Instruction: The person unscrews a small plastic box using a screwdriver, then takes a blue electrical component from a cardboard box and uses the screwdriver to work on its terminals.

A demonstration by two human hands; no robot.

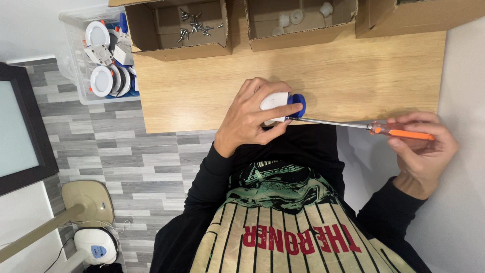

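My left hand [250,119] grips a small white light fitting [274,100] with a blue part [298,105] at its end, held at the near edge of the wooden table [353,71]. My right hand [422,151] holds a screwdriver with an orange handle [404,132]. Its long metal shaft [331,122] runs left, and the tip meets the fitting just below the blue part. The fitting's far side is hidden by my fingers.
On the table's far side stand open cardboard boxes: one with loose screws [194,24], one with small white parts [298,17], a third box [404,15] at the right. A clear bin [76,60] of white round fittings sits left of the table. A fan base [88,202] stands on the floor.
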